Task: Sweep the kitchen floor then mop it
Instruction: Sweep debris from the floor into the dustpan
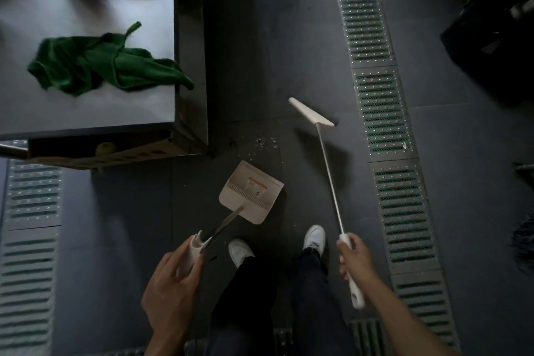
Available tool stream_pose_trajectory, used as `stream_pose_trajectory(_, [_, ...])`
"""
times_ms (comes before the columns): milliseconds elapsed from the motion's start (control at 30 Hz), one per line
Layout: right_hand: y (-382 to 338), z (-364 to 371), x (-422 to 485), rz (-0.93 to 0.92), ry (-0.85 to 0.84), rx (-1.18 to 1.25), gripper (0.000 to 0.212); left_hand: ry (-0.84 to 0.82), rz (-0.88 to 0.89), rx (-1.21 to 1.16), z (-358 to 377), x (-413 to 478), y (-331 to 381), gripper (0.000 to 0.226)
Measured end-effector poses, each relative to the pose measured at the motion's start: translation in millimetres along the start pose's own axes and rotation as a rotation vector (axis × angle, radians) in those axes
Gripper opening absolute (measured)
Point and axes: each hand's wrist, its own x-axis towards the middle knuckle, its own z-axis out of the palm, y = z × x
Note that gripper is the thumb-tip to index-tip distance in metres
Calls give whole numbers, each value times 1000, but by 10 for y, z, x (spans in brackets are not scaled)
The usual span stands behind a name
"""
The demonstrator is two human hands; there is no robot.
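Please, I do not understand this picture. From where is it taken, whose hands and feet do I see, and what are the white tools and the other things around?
There is one picture, taken by a wide-angle camera worn on a person's head, looking down. No machine is here, only a person's bare hands and, lower down, their legs and white shoes.

The left hand grips the handle of a long-handled white dustpan, whose pan sits low near the dark tiled floor. The right hand grips the handle of a white broom; its head is by the floor further ahead.

Between broom head and dustpan lie small pale crumbs, not yet swept in.

At the upper left is a grey worktop with a crumpled green cloth on it. A metal drain grate runs along the floor at the right.
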Motion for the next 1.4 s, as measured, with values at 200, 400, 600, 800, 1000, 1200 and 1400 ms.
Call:
stream_pose_trajectory(200, [-329,191,429,96,-58,-165,8,47,-51,-15,21,84,30,36])
stream_pose_trajectory(400, [-256,314,119,116,-267,-290,6,119,-153,-56,31,58,236,38])
stream_pose_trajectory(600, [-706,180,413,-128,-300,-442,12,135,-172,-27,80,-30,329,45])
stream_pose_trajectory(800, [-1530,367,1136,-262,-267,-548,14,217,-294,4,149,-192,395,44])
stream_pose_trajectory(1000, [-1655,681,1512,-246,-268,-636,26,241,-340,15,247,-164,347,40])
stream_pose_trajectory(1200, [-928,653,1282,-166,-291,-693,46,241,-323,63,162,-141,129,40])
stream_pose_trajectory(1400, [-605,623,550,-157,-308,-680,34,185,-210,134,55,-226,-154,39])
